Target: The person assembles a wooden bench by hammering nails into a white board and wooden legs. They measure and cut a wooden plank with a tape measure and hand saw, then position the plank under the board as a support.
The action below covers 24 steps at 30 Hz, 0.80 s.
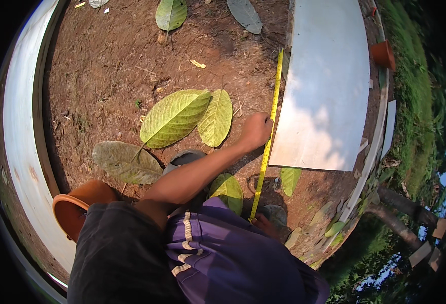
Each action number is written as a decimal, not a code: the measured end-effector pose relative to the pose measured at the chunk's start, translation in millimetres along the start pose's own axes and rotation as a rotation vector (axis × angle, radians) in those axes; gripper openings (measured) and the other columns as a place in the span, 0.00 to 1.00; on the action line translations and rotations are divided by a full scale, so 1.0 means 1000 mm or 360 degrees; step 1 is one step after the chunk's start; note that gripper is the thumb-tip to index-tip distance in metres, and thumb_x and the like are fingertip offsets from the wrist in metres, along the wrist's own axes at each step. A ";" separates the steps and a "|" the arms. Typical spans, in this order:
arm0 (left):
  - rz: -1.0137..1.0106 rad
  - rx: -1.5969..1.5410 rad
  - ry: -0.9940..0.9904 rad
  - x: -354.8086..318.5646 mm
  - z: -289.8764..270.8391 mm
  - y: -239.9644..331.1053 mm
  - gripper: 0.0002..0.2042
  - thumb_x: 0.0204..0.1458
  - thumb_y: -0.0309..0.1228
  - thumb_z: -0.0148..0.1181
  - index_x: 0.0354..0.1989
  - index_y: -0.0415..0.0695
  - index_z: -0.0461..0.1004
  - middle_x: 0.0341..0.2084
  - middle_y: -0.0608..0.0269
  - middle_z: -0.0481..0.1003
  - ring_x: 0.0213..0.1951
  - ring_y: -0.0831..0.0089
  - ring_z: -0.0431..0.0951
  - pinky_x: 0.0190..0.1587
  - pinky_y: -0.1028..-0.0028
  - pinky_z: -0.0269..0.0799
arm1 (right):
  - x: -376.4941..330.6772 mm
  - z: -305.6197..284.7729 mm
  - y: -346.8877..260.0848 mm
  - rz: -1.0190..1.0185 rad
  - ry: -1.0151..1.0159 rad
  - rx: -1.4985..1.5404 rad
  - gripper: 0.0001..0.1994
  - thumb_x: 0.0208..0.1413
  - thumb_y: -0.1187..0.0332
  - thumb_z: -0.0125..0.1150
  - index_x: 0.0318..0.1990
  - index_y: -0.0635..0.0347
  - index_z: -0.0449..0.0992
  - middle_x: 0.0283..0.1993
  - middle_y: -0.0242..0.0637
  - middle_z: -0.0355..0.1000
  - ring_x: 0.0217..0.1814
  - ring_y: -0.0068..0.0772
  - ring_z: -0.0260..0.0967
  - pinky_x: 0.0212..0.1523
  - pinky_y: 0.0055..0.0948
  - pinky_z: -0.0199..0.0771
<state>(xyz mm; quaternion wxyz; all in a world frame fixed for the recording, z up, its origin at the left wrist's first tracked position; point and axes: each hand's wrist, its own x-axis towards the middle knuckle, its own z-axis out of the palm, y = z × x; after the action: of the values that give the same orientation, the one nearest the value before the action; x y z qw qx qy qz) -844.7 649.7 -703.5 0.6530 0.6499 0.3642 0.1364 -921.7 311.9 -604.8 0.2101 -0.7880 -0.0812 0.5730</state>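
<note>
A yellow measuring tape [266,167] is stretched out beside the long edge of a pale flat board [322,91]. My left hand [257,130] reaches across from the left, closed in a fist at the tape's middle, with its fingers curled at the strip's edge. Close to my body, my right hand [264,224] grips the tape's near end; purple cloth [233,248] over my leg hides part of this hand. The tape's far end lies by the board, with no hand on it.
Large yellow-green leaves [175,119] lie on the brown soil [106,66]. An orange pot [71,202] is tipped at the lower left, beside a long pale board [23,126]. Another orange pot [382,54] is at the far right, near grass [410,76].
</note>
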 end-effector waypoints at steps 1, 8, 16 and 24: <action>-0.0009 -0.0002 -0.0020 0.004 -0.001 0.000 0.12 0.54 0.31 0.59 0.29 0.30 0.78 0.28 0.32 0.76 0.34 0.36 0.79 0.38 0.49 0.73 | 0.001 0.003 0.002 0.0192 -0.0024 0.0187 0.13 0.68 0.66 0.53 0.54 0.62 0.73 0.49 0.43 0.72 0.55 0.39 0.70 0.56 0.33 0.67; -0.0014 -0.0094 -0.0200 0.008 -0.003 -0.001 0.12 0.54 0.31 0.58 0.30 0.30 0.78 0.27 0.33 0.76 0.32 0.39 0.81 0.38 0.52 0.74 | -0.013 -0.003 0.001 0.0132 -0.0019 0.0383 0.13 0.67 0.66 0.56 0.53 0.62 0.74 0.48 0.38 0.72 0.54 0.30 0.69 0.56 0.30 0.66; 0.0069 -0.0045 -0.0182 0.007 0.000 -0.009 0.12 0.57 0.32 0.59 0.31 0.32 0.78 0.23 0.38 0.76 0.26 0.53 0.78 0.36 0.56 0.70 | -0.015 -0.007 -0.009 0.0275 -0.0131 0.0412 0.17 0.66 0.64 0.60 0.57 0.61 0.74 0.51 0.36 0.73 0.54 0.27 0.69 0.56 0.29 0.67; 0.0001 0.0017 -0.0212 0.009 0.004 -0.011 0.11 0.58 0.31 0.59 0.34 0.33 0.80 0.28 0.38 0.78 0.31 0.50 0.81 0.39 0.56 0.73 | -0.028 -0.001 -0.044 0.0122 -0.0125 0.0358 0.21 0.65 0.63 0.61 0.62 0.61 0.71 0.59 0.42 0.73 0.61 0.34 0.70 0.62 0.33 0.67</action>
<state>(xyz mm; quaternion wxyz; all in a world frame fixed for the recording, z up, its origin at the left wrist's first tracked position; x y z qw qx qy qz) -839.5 651.4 -717.2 0.6723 0.6612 0.3203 0.0910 -924.7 340.7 -561.9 0.2718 -0.7389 0.0057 0.6165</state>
